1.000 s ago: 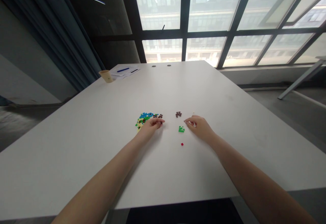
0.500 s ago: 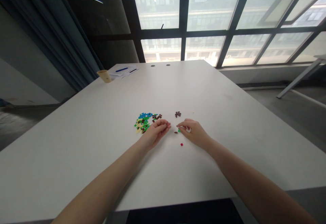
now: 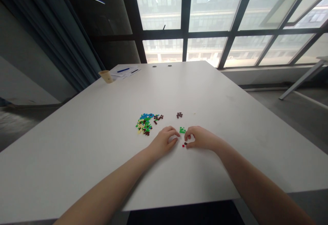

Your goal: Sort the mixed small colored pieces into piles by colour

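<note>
My left hand (image 3: 165,140) rests low over the table, its thumb and fingers apart and nothing visible between them. To its right, my right hand (image 3: 201,138) has curved fingers with a gap between thumb and forefinger. Its thumb tip is close to a small dark brown brick (image 3: 186,143); whether they touch I cannot tell. Just beside that brick lies a small red brick (image 3: 183,146). A little group of green bricks (image 3: 182,130) sits between my two hands, slightly farther off.
Left of my hands spreads a mixed pile of small bricks (image 3: 145,124), blue, green, cream and brown. A dark brown cluster (image 3: 179,115) and a tiny cream brick (image 3: 194,113) lie beyond. A paper cup (image 3: 106,77) and papers with a blue pen (image 3: 123,70) occupy the far left.
Both hands have come nearer to me, the left also to the right, uncovering the green bricks. The dark brown brick now lies by the red one, nearer to me than before.
</note>
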### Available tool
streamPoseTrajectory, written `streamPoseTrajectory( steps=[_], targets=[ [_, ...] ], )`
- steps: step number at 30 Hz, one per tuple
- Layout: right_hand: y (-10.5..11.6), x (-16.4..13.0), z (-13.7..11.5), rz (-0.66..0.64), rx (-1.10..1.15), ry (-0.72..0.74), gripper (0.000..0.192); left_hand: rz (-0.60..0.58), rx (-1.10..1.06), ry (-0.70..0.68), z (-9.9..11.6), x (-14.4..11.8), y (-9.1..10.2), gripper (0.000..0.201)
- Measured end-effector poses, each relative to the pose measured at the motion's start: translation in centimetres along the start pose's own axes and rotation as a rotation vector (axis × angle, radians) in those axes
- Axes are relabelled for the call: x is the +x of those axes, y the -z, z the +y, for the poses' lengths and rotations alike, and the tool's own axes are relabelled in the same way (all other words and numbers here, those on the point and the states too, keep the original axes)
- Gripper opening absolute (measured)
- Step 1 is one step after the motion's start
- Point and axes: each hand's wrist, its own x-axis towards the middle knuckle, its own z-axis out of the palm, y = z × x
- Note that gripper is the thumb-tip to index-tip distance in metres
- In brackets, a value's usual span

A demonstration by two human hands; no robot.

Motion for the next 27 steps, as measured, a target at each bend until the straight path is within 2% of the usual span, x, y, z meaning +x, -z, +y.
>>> streamPoseTrajectory(
  steps=[6,9,13,17,24,27],
  targets=[
    [-0.4,0.1,-0.1,0.046,0.074,-0.009,0.008,0.001,-0.010,-0.020,0.2,-0.1,0.1,0.020],
    [-0.1,0.4,-0.1,0.027,0.334,-0.044,0.008,0.059,-0.027,-0.050,0.5,-0.1,0.1,0.022],
    [-0.3,0.7,-0.3,-0.084,0.771,-0.092,0.013,0.171,-0.067,-0.092,0.9,-0.2,0.1,0.019],
    [-0.8,0.8,-0.5,-0.124,1.010,-0.129,0.022,0.243,-0.117,-0.116,1.3,-0.2,0.3,0.013],
    [-0.5,0.7,-1.3,-0.172,1.119,-0.123,0.039,0.298,-0.257,-0.052,1.5,-0.2,0.2,0.011],
    [-0.6,0.8,-1.5,-0.167,1.102,-0.128,0.043,0.335,-0.290,-0.031,1.3,-0.2,0.0,0.018]
  ],
)
